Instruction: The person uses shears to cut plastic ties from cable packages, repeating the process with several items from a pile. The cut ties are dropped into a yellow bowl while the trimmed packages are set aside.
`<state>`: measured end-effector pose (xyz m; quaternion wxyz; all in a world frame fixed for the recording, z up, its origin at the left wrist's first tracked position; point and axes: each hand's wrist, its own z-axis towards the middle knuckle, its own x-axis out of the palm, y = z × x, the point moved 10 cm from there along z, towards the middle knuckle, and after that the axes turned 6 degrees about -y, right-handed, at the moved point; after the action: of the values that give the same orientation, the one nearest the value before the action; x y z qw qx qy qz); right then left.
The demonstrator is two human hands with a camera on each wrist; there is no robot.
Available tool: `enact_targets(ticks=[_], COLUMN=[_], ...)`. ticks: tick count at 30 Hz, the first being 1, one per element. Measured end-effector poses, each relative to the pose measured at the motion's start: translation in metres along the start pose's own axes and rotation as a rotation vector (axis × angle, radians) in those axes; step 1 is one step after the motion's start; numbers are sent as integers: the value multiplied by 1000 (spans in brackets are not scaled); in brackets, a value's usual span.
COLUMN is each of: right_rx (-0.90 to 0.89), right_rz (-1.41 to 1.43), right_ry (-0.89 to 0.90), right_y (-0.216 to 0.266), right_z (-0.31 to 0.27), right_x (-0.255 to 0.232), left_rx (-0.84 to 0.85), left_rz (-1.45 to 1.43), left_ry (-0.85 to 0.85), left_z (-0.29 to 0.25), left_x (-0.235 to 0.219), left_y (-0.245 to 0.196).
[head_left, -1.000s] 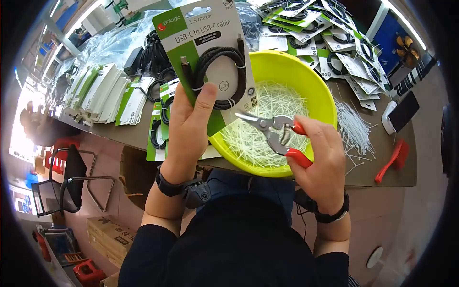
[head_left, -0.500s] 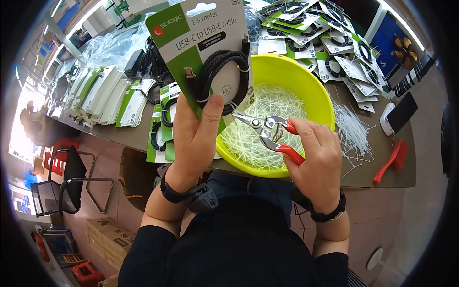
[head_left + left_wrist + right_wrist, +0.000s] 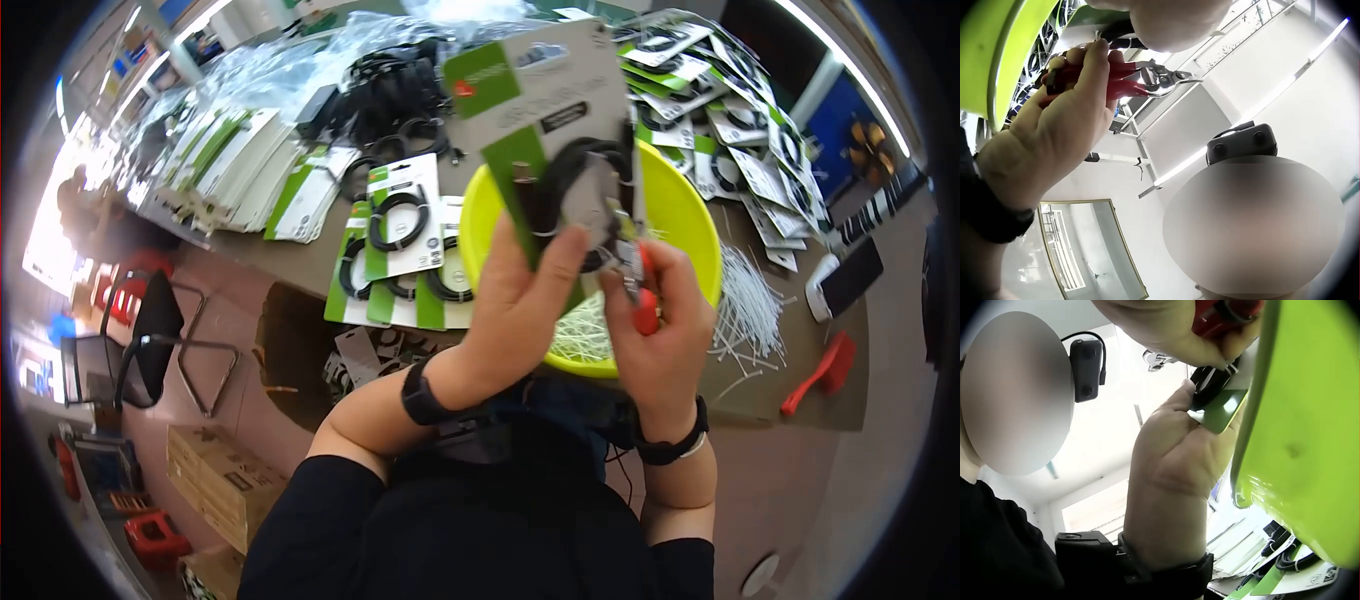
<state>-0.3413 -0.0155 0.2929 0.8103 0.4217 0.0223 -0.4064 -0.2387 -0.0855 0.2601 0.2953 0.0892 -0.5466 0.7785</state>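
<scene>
In the head view my left hand (image 3: 515, 315) holds up a white and green cable card (image 3: 575, 85), thumb across its front. A coiled black USB-C cable (image 3: 560, 190) is fastened to the card. My right hand (image 3: 665, 335) grips red-handled pruning shears (image 3: 1163, 80) within its palm, their metal blades sticking out away from the card. Its thumb and fingertip meet at the lower edge of the coil, by a small white tie in the left wrist view. A yellow-green basin (image 3: 483, 215), holding many white cut ties (image 3: 585, 335), stands below both hands.
Packed cable cards (image 3: 400, 215) lie left of the basin, beside stacked blank cards (image 3: 235, 165) and black cables (image 3: 395, 85). A heap of carded cables (image 3: 735, 130) is at back right. White cable ties (image 3: 748, 300), a red brush (image 3: 825, 370) and a phone-like device (image 3: 845, 275) lie right.
My left hand has carried the card rightward over the basin, towards my right hand. The shears have turned in my right hand, so their blades no longer point at the coil.
</scene>
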Motion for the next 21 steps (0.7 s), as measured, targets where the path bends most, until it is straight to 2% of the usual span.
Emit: enact_targets(ticks=[2, 5, 6, 9, 10, 12, 13, 16, 17, 20, 21], right_rx=[46, 66, 66, 118, 166, 214, 219, 192, 162, 110, 88], right_rz=[46, 68, 64, 38, 15, -1, 29, 66, 63, 60, 57], right_ry=[3, 59, 99, 131, 118, 111, 48, -65, -125, -245, -304], right_y=[-9, -8, -5, -21, -33, -47, -50, -63, -67, -91, -100], right_z=[-4, -10, -11, -14, -14, -12, -8, 0, 3, 10, 12], right_x=[0, -1, -2, -15, -23, -32, -40, -60, -71, -97, -106], left_rx=[26, 118, 119, 157, 154, -71, -70, 186, 183, -451, -454], left_rz=[-13, 416, 417, 113, 118, 210, 214, 1252, 1257, 1216, 1216], left_ry=[2, -121, -130, -472, -476, -322, -329, -257, -262, -248, -256], left_z=[1, 11, 19, 43, 47, 56, 55, 45, 44, 34, 36], left_x=[-7, -38, -48, -126, -142, -164, -185, -236, -254, -325, -323], left_y=[-6, -21, -27, -64, -70, -51, -44, -32, -32, 7, 5])
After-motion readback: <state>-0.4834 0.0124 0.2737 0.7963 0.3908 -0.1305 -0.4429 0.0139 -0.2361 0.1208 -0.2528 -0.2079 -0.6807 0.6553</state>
